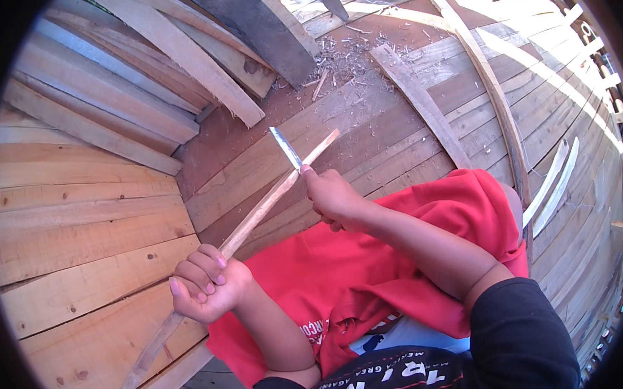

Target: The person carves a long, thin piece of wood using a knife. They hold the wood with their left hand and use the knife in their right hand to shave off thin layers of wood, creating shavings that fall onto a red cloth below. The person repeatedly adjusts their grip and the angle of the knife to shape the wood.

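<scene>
A long, peeled wooden stick (258, 212) runs at a slant from lower left to upper right. My left hand (212, 282) is closed around its lower part, and a rougher, greyish end sticks out below the fist. In my right hand (334, 199) is a knife (284, 145), its handle hidden by the fingers. The blade points up and left, with its base against the stick near the far, pale end. My right thumb lies close to where blade and stick meet. A red cloth (294, 279) covers my lap under both forearms.
Stacked boards (98, 85) lean at the upper left beside a plank wall (91, 232). Wood shavings (351, 61) litter the floor ahead. A loose plank (422, 106) and a long curved strip (483, 69) lie farther right, with two pale strips (553, 187) near my knee.
</scene>
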A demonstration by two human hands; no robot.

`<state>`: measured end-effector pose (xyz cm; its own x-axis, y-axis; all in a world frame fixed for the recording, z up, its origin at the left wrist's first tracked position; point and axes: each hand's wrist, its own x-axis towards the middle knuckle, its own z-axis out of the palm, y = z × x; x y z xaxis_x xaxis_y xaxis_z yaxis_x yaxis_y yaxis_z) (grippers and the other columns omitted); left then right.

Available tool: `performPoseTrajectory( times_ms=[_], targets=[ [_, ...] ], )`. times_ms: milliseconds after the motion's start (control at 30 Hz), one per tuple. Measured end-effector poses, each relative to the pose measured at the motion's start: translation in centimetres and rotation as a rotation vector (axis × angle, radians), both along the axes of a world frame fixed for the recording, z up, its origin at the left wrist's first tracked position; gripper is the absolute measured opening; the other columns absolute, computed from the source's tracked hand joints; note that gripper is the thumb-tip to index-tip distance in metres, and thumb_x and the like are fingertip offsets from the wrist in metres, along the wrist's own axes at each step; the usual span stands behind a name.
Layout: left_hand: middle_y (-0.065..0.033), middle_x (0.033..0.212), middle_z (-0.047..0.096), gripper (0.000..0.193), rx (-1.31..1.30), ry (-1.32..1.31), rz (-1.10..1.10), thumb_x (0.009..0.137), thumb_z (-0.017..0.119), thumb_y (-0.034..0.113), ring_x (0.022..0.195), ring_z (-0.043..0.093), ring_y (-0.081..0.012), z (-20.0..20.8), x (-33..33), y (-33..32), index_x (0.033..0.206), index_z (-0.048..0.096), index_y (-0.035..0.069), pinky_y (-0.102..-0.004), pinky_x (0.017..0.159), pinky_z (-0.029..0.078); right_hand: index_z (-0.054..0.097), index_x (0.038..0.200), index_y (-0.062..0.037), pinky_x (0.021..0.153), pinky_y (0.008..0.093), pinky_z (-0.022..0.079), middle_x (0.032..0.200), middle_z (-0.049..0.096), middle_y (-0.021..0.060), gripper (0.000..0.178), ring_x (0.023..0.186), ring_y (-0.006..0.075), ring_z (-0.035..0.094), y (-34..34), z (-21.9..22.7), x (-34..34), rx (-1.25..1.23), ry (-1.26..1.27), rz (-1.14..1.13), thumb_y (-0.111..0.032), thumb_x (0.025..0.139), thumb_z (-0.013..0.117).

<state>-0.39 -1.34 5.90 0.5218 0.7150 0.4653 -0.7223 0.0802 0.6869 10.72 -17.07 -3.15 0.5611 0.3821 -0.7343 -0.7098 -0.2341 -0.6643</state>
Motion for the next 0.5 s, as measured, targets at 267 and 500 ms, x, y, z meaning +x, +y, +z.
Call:
performPoseTrajectory(
  times_ms=[267, 500],
  targets=[
    [0.0043, 0.046, 0.026, 0.041, 0.002, 0.02, 0.056, 0.092, 0.042, 0.021, 0.037, 0.021, -0.0093, 0.4, 0.2, -0.8, 0.054, 0.025, 0.02, -0.0266, 0.044, 0.031, 0.051, 0.073, 0.0001, 0.039, 0.0367, 0.038, 0.056, 0.047, 0.007, 0.058, 0.044, 0.0198, 0.048, -0.1, -1.4, 1.2, -0.07, -0.111, 0.029, -0.05, 0.101, 0.037],
    [0.0057, 0.045, 0.025, 0.041, -0.034, 0.065, 0.091, 0.09, 0.046, 0.022, 0.038, 0.023, -0.0087, 0.5, 0.0, -0.7, 0.054, 0.025, 0.022, -0.0267, 0.045, 0.031, 0.052, 0.065, 0.0044, 0.04, 0.0408, 0.043, 0.054, 0.051, 0.0107, 0.068, 0.043, 0.0199, 0.05, 0.3, -2.2, -0.5, -0.165, -0.614, 0.118, -0.053, 0.099, 0.038]
  ],
)
